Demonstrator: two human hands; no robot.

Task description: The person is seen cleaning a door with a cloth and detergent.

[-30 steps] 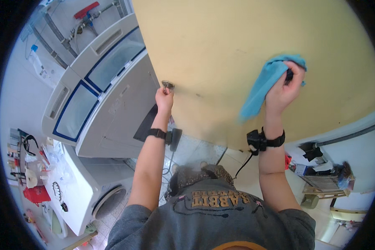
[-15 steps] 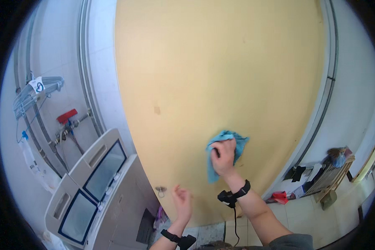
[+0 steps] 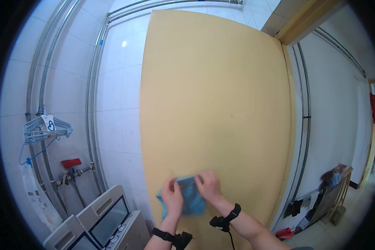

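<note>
A blue cloth [image 3: 191, 199] hangs between my two hands in front of the lower part of a pale yellow door [image 3: 221, 91]. My left hand [image 3: 172, 196] pinches its upper left part, and a loose corner sticks out past that hand. At the upper right edge my right hand [image 3: 209, 186] grips the cloth, slightly blurred. Both wrists wear black straps with small black devices. Whether the cloth touches the door I cannot tell.
Left of the door stands a grey-white washing machine [image 3: 108, 221] with windowed lids. Hangers [image 3: 48, 128] and a red-handled valve [image 3: 71, 163] are on the tiled wall's pipes. A wooden rack [image 3: 331, 200] leans beyond the door's right side.
My view has tilted up, showing the door's top. The cloth, earlier bunched in my right hand against the door, is now spread between both hands; my left hand has taken hold of it.
</note>
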